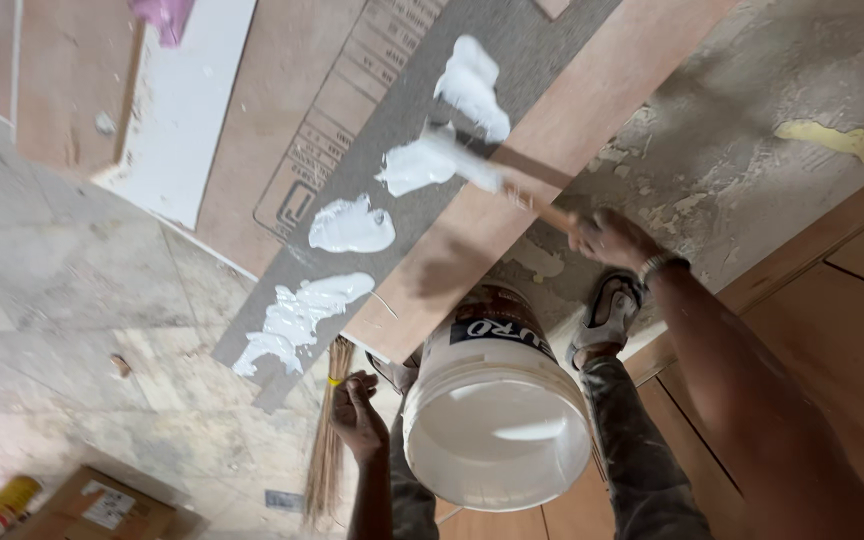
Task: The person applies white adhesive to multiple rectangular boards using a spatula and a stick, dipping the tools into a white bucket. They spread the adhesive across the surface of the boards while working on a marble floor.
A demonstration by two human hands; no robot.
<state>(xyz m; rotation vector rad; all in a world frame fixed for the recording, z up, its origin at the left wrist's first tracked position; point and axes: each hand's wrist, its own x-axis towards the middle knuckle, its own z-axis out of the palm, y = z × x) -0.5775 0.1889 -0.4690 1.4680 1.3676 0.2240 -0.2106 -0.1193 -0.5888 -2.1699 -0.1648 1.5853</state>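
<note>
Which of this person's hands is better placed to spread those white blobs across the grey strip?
The right hand, probably: it holds the brush, whose head rests on a white blob on the grey strip. The left hand is beside the bucket.

Grey strip (392, 180): matt, gritty, with wet glossy white paste blobs (352, 225) on it. Plywood board (542, 140) beside strip: smooth, reddish, matt wood. White bucket (497, 400) below board: smooth plastic, slight sheen. Right hand (607, 238) grips wooden-handled tool (512, 185), paste-smeared. Floor (732, 130) right of board: rough, patchy cement. Broom (327, 450) left of bucket: dry straw.
</note>
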